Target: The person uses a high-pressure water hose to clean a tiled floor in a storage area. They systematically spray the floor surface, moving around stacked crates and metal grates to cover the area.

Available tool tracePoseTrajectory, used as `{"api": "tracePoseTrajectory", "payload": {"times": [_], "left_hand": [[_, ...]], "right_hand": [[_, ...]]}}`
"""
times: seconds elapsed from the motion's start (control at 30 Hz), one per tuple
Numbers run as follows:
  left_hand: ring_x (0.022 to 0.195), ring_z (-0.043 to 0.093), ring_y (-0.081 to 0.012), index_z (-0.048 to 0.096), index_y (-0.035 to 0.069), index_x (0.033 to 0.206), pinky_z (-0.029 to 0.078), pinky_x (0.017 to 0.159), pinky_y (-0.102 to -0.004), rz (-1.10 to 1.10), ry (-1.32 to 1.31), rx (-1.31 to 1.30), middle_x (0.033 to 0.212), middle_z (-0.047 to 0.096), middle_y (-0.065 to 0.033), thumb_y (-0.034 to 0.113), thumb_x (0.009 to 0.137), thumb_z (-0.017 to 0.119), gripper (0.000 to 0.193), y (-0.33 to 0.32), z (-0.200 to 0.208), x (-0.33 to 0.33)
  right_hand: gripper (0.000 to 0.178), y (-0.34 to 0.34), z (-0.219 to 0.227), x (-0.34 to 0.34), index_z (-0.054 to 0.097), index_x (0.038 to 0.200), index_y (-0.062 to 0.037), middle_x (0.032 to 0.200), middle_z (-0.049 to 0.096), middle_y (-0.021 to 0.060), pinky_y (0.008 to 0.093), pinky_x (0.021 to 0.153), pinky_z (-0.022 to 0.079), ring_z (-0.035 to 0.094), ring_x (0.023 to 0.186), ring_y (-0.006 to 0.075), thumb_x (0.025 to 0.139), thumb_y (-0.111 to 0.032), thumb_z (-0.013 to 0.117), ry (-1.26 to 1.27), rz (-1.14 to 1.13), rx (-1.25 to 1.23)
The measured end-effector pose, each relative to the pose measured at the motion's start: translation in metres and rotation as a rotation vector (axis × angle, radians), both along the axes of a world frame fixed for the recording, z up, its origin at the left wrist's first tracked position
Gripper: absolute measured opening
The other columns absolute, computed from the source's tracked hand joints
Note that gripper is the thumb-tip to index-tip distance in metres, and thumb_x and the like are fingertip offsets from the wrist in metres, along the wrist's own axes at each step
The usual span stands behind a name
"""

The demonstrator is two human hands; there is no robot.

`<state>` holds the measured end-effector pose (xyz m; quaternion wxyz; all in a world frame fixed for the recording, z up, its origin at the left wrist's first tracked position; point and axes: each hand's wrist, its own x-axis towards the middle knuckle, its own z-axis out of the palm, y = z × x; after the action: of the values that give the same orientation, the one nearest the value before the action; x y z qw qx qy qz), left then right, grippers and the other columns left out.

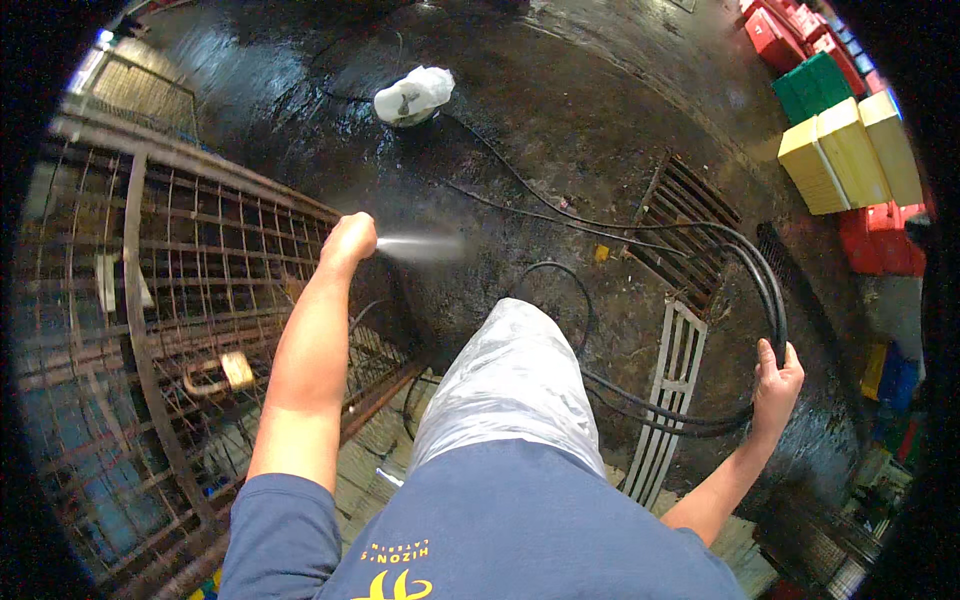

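My left hand [350, 240] is closed round the spraying end of a hose, which the fingers almost fully hide. A white fan of water spray [420, 246] shoots rightward from the fist, over the dark wet floor. Out to the right, my right hand [778, 385] grips several gathered loops of black hose [768, 290]. These loops hang in a wide bend, and strands run back across the floor toward a machine wrapped in white plastic [414, 97] at the far side. Another length of hose curls past my legs.
On the left stands a rusty wire-mesh cage [138, 320] with a padlock [237, 370]. A dark floor grate [685, 225] adjoins a pale slatted grate [665, 400]. Yellow crates [840, 155], a green crate [812, 88] and red crates [775, 40] are stacked at the far right.
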<state>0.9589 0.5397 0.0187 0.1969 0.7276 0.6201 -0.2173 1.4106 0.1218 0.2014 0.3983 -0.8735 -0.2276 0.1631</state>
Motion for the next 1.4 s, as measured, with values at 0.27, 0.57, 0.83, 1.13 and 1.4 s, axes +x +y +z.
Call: {"api": "tracePoseTrajectory", "payload": {"times": [0.27,0.57,0.83,1.13,1.4], "left_hand": [[0.098,0.065,-0.0379,0.069,0.002,0.103,0.051,0.087,-0.0426,-0.035,-0.309,0.113,0.103,0.066,-0.0233,0.016,0.085,0.060,0.025,-0.137,0.031,-0.001],[0.097,0.063,-0.0402,0.065,0.002,0.113,0.050,0.083,-0.0444,0.285,-0.569,0.308,0.101,0.064,-0.0249,0.014,0.089,0.059,0.028,-0.349,0.069,-0.103],[0.096,0.063,-0.0417,0.065,0.001,0.114,0.050,0.084,-0.0454,0.574,-0.398,0.198,0.101,0.065,-0.0258,0.014,0.089,0.059,0.029,-0.499,0.018,-0.137],[0.103,0.064,-0.0362,0.065,0.001,0.116,0.050,0.089,-0.0410,0.529,-0.590,0.177,0.109,0.065,-0.0233,0.012,0.087,0.059,0.031,-0.571,0.023,-0.165],[0.093,0.068,-0.0331,0.065,0.001,0.115,0.052,0.081,-0.0364,0.434,-0.702,0.262,0.103,0.066,-0.0237,0.012,0.087,0.060,0.031,-0.608,0.056,-0.249]], "right_hand": [[0.014,-0.005,0.016,-0.090,0.065,0.094,0.0018,0.071,0.057,-0.0045,0.0225,0.054,0.037,0.045,0.062,0.0043,0.089,-0.011,0.066,-0.097,0.318,0.087],[0.013,0.006,-0.028,-0.191,0.059,0.088,-0.0001,0.065,0.053,0.0003,0.0286,0.054,0.038,0.045,0.059,0.0087,0.086,-0.011,0.064,0.109,0.599,0.159],[0.009,-0.062,-0.063,-0.181,0.057,0.087,-0.0033,0.064,0.048,-0.0056,0.0257,0.048,0.031,0.040,0.055,0.0044,0.089,-0.010,0.064,0.245,0.493,0.231],[0.009,-0.168,-0.078,-0.168,0.059,0.090,-0.0039,0.062,0.046,-0.0071,0.0241,0.047,0.029,0.037,0.054,0.0026,0.092,-0.012,0.063,0.237,0.374,0.200],[0.013,-0.212,-0.119,-0.282,0.056,0.082,-0.0050,0.065,0.050,-0.0047,0.0250,0.049,0.034,0.041,0.056,0.0049,0.089,-0.012,0.064,0.290,0.311,0.380]]}}
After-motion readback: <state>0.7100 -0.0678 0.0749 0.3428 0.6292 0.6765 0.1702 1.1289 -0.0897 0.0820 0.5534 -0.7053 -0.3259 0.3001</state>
